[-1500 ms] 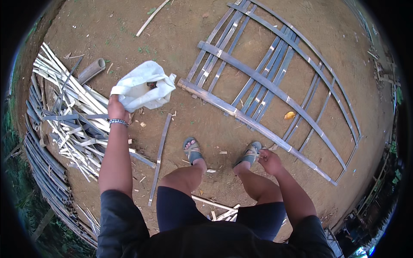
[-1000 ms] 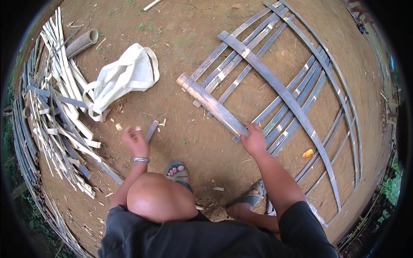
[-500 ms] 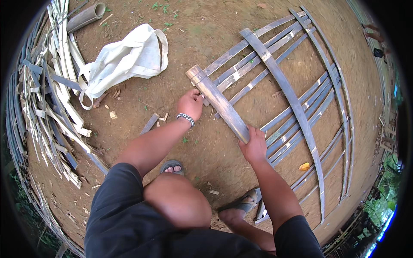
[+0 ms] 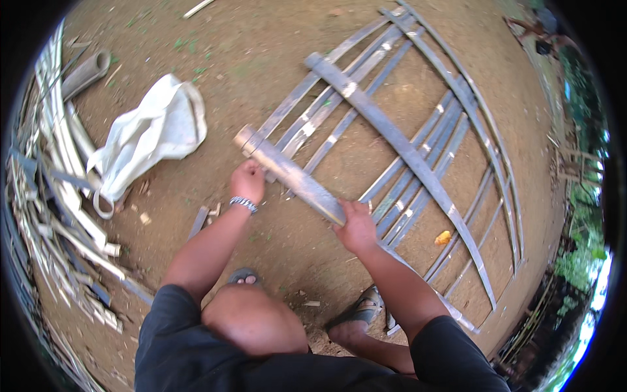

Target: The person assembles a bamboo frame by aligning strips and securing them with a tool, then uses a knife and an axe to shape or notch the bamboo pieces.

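A thick split-bamboo piece (image 4: 294, 175) lies slantwise across the ends of several dark bamboo strips. My right hand (image 4: 357, 227) is closed around its lower right end. By its upper left end, my left hand (image 4: 248, 181) has its fingers curled together close to the underside edge. Whatever those left fingers pinch, if anything, is too small to make out. The strips form an open lattice (image 4: 408, 153) spread on the ground, with a wide dark crosspiece (image 4: 385, 124) over its middle and thinner curved ones along the far right side.
A white cloth bag (image 4: 153, 127) lies on the dirt to the left. Beside it are a hollow bamboo tube (image 4: 87, 74) and a heap of split strips (image 4: 62, 215). Small wood offcuts (image 4: 145, 218) and an orange leaf (image 4: 443, 238) dot the ground. A person (image 4: 539, 25) is at the far right.
My view has swung, so the lattice, bag and hands now appear further left. Both hands stay at the same ends of the split-bamboo piece.
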Demonstrator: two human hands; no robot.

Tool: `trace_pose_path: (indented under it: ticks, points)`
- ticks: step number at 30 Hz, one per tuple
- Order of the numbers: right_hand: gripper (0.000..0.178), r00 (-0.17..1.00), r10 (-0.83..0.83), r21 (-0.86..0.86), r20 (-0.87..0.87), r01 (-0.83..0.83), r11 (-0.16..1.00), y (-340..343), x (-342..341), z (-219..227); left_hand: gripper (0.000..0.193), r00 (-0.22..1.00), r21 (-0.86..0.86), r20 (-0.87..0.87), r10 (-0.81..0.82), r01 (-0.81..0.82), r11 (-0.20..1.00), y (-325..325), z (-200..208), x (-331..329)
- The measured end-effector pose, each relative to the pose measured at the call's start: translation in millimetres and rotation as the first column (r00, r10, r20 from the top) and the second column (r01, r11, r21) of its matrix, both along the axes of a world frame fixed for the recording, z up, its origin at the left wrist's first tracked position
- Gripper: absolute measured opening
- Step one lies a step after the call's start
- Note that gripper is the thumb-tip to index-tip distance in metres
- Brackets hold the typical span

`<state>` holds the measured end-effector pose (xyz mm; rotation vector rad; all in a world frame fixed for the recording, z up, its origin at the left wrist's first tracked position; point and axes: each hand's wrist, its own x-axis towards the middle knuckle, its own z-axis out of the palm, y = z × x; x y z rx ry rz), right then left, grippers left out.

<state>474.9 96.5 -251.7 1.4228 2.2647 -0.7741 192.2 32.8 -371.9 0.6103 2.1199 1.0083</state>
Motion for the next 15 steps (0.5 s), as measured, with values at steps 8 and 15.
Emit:
trace_pose_path:
  ticks: [8, 15]
  points:
    - [0.070, 0.998, -0.032, -0.041, 0.060, 0.035, 0.999, 14, 17, -2, 0.037, 0.960, 0.083, -0.260, 0.103, -0.084, 0.993, 8, -11, -4]
    - [0.073, 0.972, -0.234, -0.043, -0.012, 0.233, 0.971, -27, 79, -1, 0.081, 0.765, -0.169, -0.533, -0.360, 0.321, 0.932, 42, 41, -24]
